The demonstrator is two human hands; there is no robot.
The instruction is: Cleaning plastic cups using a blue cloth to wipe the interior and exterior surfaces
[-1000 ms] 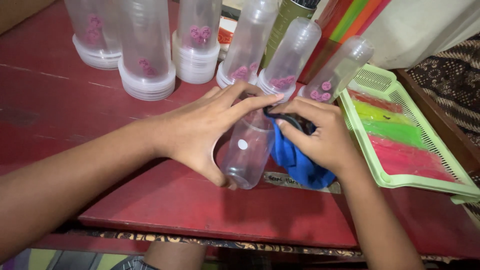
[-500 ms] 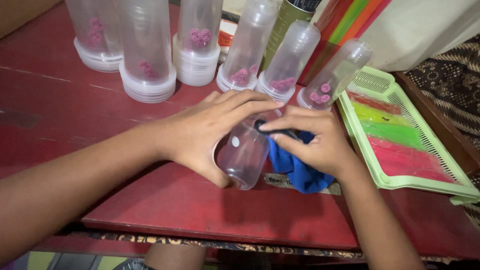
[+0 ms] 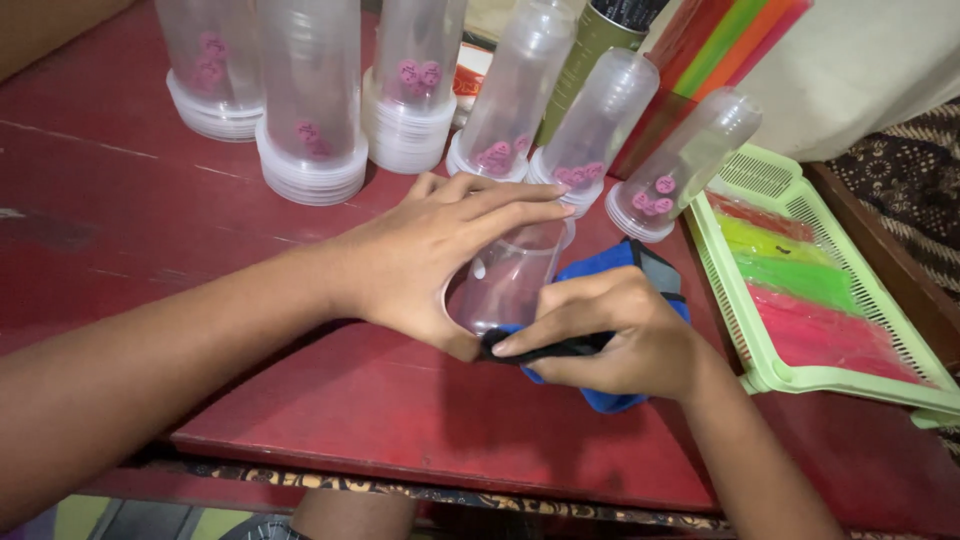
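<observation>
My left hand wraps over a clear plastic cup that lies on its side on the red table, its open mouth facing me. My right hand grips a blue cloth with a black edge and presses it against the cup's rim and lower side. The two hands touch at the cup's mouth.
Stacks of clear plastic cups with pink marks stand and lean in a row at the back. A green plastic tray holding coloured sheets sits at the right. A dark green cylinder and coloured strips stand behind.
My right hand has slid with the cloth from the cup's far side down to its open rim. The cup has turned its mouth a little more towards me.
</observation>
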